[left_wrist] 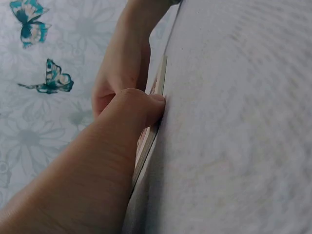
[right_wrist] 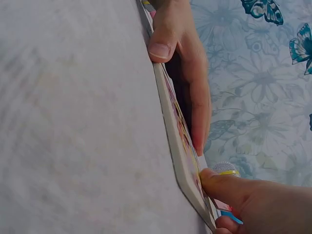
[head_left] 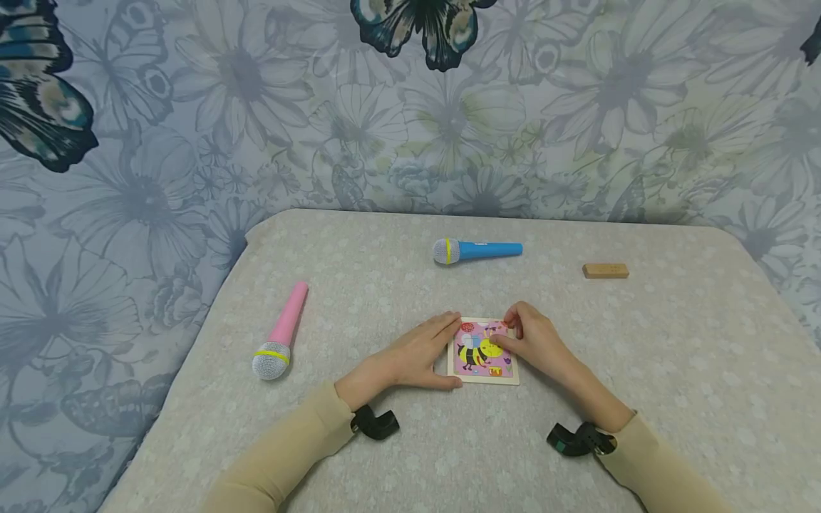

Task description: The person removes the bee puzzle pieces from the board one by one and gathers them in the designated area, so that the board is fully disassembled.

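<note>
A small square bee puzzle [head_left: 477, 358] with a pale wooden frame lies flat on the table, its picture pink with a yellow-and-black bee. My left hand [head_left: 413, 354] rests spread along its left side, fingers by the far corner and thumb at the near one. In the right wrist view that thumb [right_wrist: 161, 48] touches the frame's edge. Over the upper right corner, my right hand [head_left: 539, 342] pinches a puzzle piece [right_wrist: 223, 205] between thumb and curled fingers. The fingers hide most of this piece in the head view.
A pink toy microphone [head_left: 288, 317] lies to the left, its silver head toward me. Beyond the puzzle is a blue toy microphone [head_left: 487, 250]. A small wooden block [head_left: 606, 271] lies at the back right. Behind the table [head_left: 378, 249] hangs a flower-and-butterfly backdrop [head_left: 256, 142].
</note>
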Tool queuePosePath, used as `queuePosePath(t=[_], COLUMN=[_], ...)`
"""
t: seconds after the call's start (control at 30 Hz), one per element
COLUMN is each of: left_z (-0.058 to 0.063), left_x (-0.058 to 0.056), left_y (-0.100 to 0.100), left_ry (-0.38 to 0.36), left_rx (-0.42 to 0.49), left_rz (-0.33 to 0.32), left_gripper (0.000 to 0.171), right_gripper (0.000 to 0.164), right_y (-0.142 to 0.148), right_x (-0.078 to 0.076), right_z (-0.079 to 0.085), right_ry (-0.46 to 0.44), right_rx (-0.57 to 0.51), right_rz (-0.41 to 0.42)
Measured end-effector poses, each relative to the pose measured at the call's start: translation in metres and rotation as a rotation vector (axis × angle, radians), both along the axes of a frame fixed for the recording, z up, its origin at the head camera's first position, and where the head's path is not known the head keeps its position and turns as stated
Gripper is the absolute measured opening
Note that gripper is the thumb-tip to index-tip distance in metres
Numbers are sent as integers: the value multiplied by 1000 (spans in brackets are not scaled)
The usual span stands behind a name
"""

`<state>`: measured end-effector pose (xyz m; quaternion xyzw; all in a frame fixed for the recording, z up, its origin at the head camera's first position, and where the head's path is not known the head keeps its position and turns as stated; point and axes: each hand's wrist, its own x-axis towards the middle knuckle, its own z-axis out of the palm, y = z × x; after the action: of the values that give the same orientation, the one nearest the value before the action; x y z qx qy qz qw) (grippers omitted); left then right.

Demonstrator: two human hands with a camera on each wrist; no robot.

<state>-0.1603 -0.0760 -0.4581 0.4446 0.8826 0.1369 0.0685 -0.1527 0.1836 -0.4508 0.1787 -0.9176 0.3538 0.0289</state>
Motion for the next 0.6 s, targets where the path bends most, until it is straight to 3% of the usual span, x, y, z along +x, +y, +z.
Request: queuePosePath(t=[0.43,0.6], left_z=[0,1], left_x=[1,0], left_y=[-2,-1], left_ry=[8,11], left_rx=[1,-3], left_rz=[-6,-9], left_gripper=[100,100], right_gripper=[32,32], right_y=[-2,3], right_x=[1,0], right_z=[-2,1], right_ry=[47,23], right_rx=[-42,-44], right_rz=[27,54])
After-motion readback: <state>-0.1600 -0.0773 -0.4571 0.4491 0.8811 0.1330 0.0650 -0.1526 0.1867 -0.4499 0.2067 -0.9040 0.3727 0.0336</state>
